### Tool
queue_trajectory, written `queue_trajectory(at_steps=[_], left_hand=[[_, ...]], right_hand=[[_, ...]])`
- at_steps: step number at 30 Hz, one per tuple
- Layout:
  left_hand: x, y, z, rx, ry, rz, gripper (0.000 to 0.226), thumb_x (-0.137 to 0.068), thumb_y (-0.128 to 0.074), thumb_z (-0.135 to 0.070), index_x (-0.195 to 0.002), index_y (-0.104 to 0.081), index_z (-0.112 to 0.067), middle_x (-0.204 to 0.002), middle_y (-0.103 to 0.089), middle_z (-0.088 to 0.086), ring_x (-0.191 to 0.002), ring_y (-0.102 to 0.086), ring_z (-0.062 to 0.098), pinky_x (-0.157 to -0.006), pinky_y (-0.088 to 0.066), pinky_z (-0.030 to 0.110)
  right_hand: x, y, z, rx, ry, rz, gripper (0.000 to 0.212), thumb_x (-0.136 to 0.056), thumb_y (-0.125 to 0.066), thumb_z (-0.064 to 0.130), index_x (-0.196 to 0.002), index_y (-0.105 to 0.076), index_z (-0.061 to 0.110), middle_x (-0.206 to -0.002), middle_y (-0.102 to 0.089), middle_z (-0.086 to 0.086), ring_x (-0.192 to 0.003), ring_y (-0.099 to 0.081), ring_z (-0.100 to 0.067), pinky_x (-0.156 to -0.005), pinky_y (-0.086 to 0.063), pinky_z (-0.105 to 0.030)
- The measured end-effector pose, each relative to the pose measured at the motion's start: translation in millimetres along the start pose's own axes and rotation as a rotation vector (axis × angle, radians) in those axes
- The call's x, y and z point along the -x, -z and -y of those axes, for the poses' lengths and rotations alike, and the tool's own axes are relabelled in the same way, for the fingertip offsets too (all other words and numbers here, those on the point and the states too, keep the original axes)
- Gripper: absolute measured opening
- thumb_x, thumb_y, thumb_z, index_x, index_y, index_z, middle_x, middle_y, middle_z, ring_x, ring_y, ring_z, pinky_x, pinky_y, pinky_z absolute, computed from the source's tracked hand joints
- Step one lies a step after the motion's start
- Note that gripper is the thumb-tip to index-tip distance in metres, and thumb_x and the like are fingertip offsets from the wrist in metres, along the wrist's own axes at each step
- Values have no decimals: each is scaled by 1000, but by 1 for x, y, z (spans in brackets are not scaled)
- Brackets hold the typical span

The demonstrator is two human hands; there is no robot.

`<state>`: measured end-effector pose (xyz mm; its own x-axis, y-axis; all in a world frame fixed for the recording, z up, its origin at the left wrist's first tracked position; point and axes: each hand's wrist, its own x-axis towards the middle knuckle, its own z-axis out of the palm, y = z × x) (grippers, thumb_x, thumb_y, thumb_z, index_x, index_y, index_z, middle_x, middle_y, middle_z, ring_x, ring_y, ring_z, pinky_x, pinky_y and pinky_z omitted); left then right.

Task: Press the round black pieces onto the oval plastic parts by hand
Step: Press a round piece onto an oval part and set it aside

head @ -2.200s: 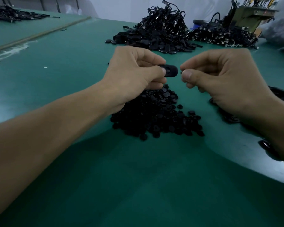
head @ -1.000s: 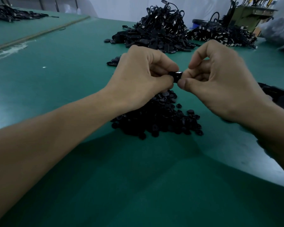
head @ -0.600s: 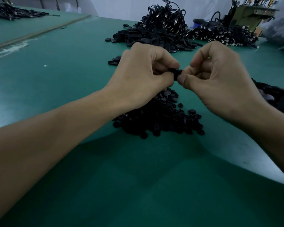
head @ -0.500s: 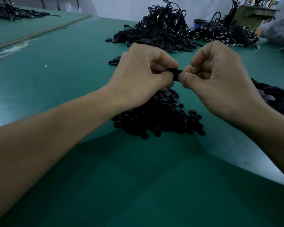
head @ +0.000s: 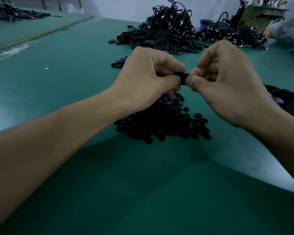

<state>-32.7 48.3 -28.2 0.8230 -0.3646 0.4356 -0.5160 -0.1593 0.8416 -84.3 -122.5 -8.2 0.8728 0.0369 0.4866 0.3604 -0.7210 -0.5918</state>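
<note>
My left hand (head: 148,80) and right hand (head: 227,85) meet in the air directly above the pile of round black pieces (head: 165,122), which lies on the green table (head: 143,192). Between them I hold one oval plastic part (head: 182,78), clear of the pile and not touching it.

Left hand: fingers (head: 170,82) curled, thumb and forefinger clamped on the left end of the oval plastic part. Right hand: thumb and forefinger clamped on its right end, remaining fingers curled into the palm. Only a short dark strip of the part shows between the two thumbs. I cannot tell whether a round piece is seated on it; my fingers hide that area.

Both forearms reach in from the near edge of the table, one on each side of the pile.

Positions relative to the pile:
- Beyond it, just past my left hand: a small group of dark oval parts (head: 119,62).
- Far beyond it: a tall heap of black corded parts (head: 163,36).
- Far beyond and to the right: a second, lower heap (head: 231,35), with a machine (head: 258,16) behind it.
- To the right, at the frame edge: more dark parts (head: 285,100), partly hidden by my right wrist.
</note>
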Motion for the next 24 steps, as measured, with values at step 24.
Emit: queue_trajectory(at_steps=[24], left_hand=[[0,-4,0,-108,-65,-68,15,-76,-73,-23,-87,-70,-31,-79,-76,-4,-71,-74,10,-77,-63,39]], right_hand=[[-1,-9,1,-219,-137,-79,33,-85,-72,2,-77,-48,23,-77,-72,-1,-68,-70,-11,-72,-62,-42]])
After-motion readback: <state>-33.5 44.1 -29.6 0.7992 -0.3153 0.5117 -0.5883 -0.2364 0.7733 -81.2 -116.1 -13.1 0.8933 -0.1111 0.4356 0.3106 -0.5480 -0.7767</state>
